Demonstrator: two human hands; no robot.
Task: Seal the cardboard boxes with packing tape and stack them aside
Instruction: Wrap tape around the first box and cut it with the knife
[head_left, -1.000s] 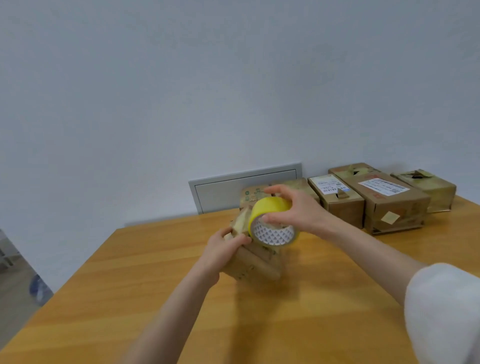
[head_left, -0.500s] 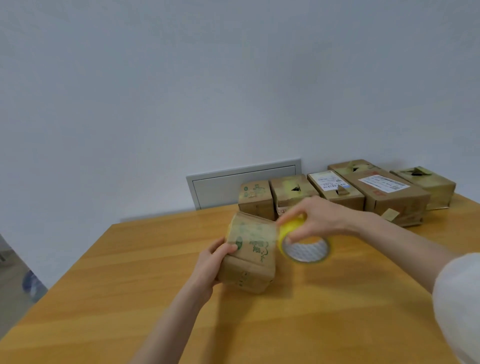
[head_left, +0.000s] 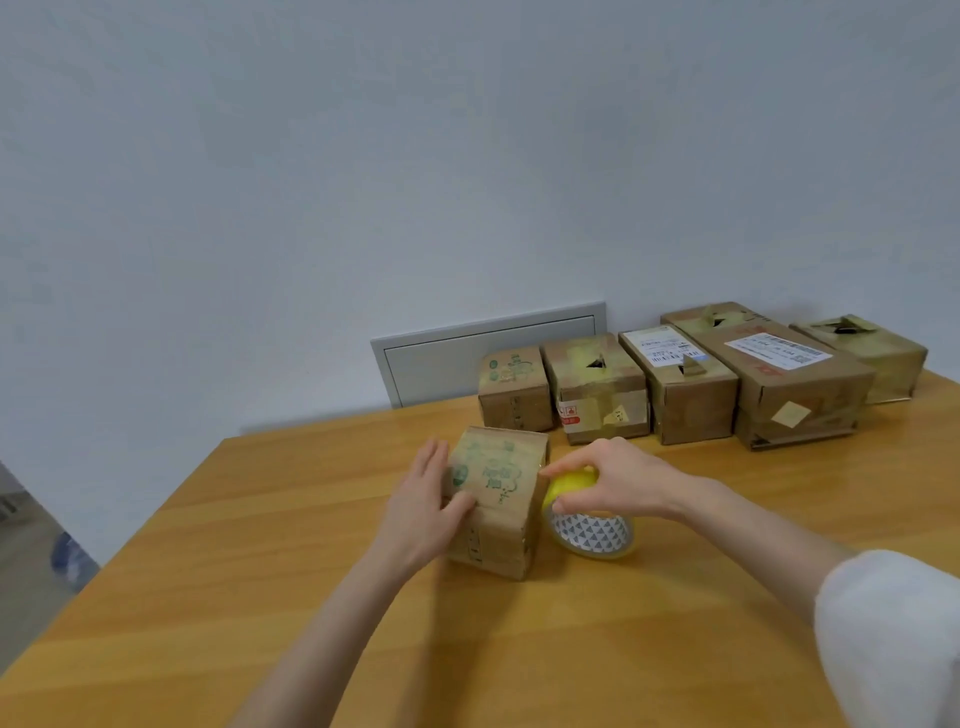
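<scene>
Cardboard box (head_left: 498, 493) is standing on the table (head_left: 291, 597) near its middle, just in front of the person. It is worn and brown, with green printed figures showing on its top face and a strip with dark marks running down its near side.

At its left, the left hand (head_left: 418, 512) is lying flat against it. The fingers are stretching straight along the left face and the thumb is reaching onto the top, so the grip is staying wide and closing on nothing.

At its right, one tape roll (head_left: 589, 530) is sitting tilted, down at the table just beside the box. It is yellow with a white, triangle-patterned core. The right hand (head_left: 621, 480) is curling its grip over the roll's top.

Behind, along the wall, five more boxes are sitting side by side, making six in all: a green-printed box (head_left: 511, 395), a box with a torn hole (head_left: 597, 402), a labelled box (head_left: 691, 402), a long labelled box (head_left: 800, 400) and an end box (head_left: 875, 358).
</scene>
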